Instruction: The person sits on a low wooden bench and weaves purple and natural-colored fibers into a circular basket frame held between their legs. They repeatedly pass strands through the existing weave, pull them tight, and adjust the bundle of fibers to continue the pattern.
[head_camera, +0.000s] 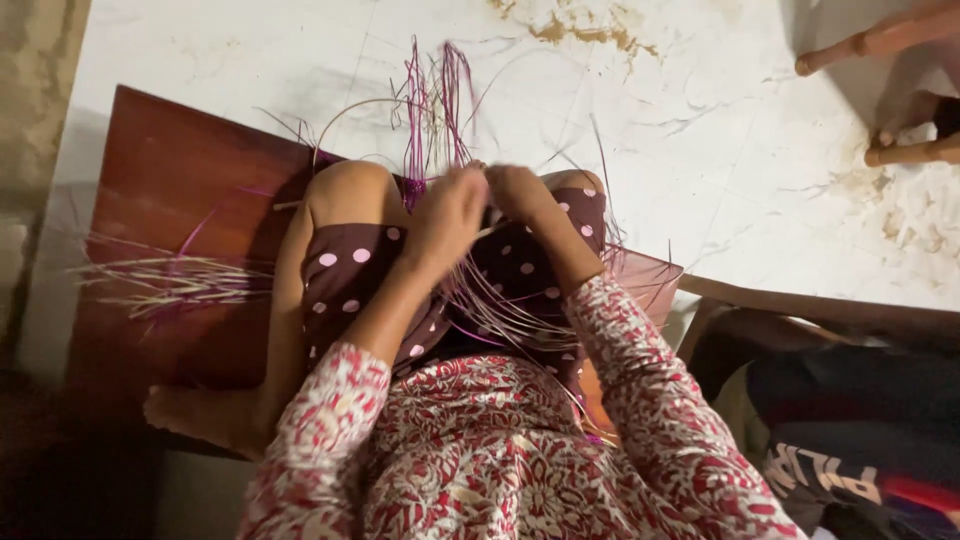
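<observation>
Patterned sleeves (330, 440) are filling the 6 o'clock edge of the view, nearest the lens; both forearms are reaching toward 12 o'clock over the raised knees.

Spare strips (165, 278), pale with some purple, are lying at 9 o'clock on the brown mat (170, 180), fanned flat and well apart from the hands. Judgement: they are sitting there as stock, within reach of the left side.

Left hand (447, 215) is curling closed around a cluster of thin strands (500, 305), knuckles up, just above the dotted skirt (350, 265). Strands are trailing from it toward 5 o'clock across the lap, probably draped there so that they stay untangled.

Purple strands (430, 110) are standing up toward 12 o'clock from between the hands.

Right hand (520, 190) is pinching strands at the same spot, fingers bent, touching or nearly touching the left. Held against the knees, likely for steadiness.

Wooden chair legs (880, 40) are showing at 2 o'clock on the pale floor (700, 120).
</observation>
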